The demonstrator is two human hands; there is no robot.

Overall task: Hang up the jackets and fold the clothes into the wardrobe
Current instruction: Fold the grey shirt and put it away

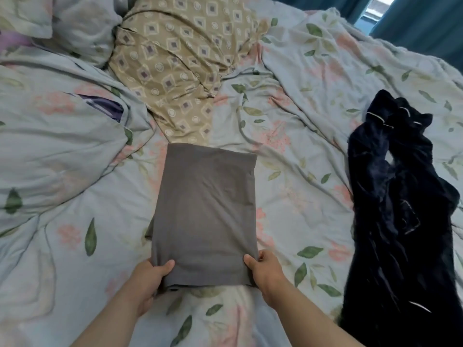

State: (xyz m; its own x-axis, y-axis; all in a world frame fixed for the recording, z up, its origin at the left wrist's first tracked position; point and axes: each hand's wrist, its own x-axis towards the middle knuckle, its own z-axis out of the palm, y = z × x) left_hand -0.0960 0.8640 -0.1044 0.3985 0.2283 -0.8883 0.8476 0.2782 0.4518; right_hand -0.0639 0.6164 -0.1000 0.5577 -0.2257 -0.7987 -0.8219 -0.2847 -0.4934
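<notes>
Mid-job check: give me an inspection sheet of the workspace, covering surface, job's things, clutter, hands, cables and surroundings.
Surface: a bed covered by a rumpled floral duvet.
Job's things: a grey garment lies folded into a flat rectangle at the centre; a dark garment lies unfolded in a heap at the right. No wardrobe or hangers in view.
Clutter: a tan pillow beyond the grey garment; a floral pillow at the far left.
Grippers: left hand grips the grey garment's near left corner, thumb on top; right hand grips its near right corner likewise.
Cables: nothing seen.
Surroundings: a teal curtain at the far right.
</notes>
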